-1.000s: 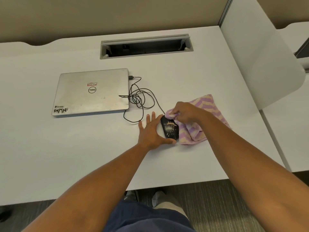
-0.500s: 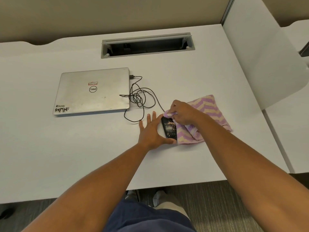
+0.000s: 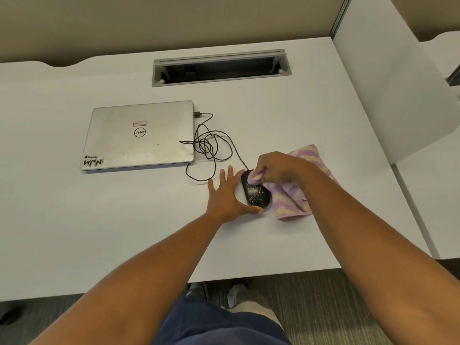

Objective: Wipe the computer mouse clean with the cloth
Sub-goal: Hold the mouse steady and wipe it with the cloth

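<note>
Black oval computer mouse point(image 3: 256, 193), speckled: on white tabletop point(image 3: 99, 220), long axis front-to-back, cable end away. Left hand point(image 3: 227, 195) flat, spread, bracing it. Right hand point(image 3: 278, 166) pinching purple-and-cream zigzag cloth point(image 3: 293, 200) on its far end.

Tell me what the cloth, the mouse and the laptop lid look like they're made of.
The cloth looks like soft, fluffy terry or fleece: fuzzy pile, limp folds, purple and cream zigzags. The mouse seems glossy black plastic, showing a sheen under pale specks. The laptop lid looks like brushed silver metal or metal-look plastic, matte and scuffed; which one can't be told.
</note>
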The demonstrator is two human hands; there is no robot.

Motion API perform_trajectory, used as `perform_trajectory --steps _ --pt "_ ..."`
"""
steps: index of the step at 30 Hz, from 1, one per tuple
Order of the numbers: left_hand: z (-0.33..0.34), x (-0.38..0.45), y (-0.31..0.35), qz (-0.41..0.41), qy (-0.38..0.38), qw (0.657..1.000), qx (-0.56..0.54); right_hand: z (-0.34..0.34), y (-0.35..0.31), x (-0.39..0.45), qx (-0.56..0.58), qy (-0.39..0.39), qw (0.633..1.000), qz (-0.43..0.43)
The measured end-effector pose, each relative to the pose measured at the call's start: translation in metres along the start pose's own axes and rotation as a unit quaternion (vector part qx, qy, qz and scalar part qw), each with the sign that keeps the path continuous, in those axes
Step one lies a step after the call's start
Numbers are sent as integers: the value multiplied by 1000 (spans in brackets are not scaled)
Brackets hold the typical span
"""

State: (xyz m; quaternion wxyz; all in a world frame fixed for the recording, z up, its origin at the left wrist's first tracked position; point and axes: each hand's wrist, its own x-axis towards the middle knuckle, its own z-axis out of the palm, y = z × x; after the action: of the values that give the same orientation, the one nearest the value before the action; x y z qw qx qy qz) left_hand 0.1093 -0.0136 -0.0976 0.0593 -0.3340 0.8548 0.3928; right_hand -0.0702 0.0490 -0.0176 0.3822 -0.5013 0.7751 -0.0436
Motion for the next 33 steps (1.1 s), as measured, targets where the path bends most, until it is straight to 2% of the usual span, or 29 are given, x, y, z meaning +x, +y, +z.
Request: perform_trajectory --steps 2,5,7,12,18,22,24,29,33 --pt "0 0 1 -2 -2 1000 -2 -7 0 -1 16 -13 1000 5" --pt "0 1 0 2 -2 1000 0 -8 -4 2 41 62 997 2" --pt "0 1 -1 4 0 1000 -4 -1 -7 6 44 78 996 5" --pt "3 3 -2 3 2 1000 -6 19 -16 10 13 59 998 -1" --pt "1 2 -2 1 -4 1000 2 4 -21 0 -75 -35 995 -53" --pt "1 3 -2 3 1 1000 6 0 -22 3 6 44 999 -27" --pt "2 2 -2 4 6 1000 8 7 -25 6 7 59 998 -15" --pt "3 3 -2 7 7 1000 2 19 -24 12 -41 6 998 -38" --pt "0 1 -1 6 4 1000 -3 9 -25 4 -113 -86 986 -82"
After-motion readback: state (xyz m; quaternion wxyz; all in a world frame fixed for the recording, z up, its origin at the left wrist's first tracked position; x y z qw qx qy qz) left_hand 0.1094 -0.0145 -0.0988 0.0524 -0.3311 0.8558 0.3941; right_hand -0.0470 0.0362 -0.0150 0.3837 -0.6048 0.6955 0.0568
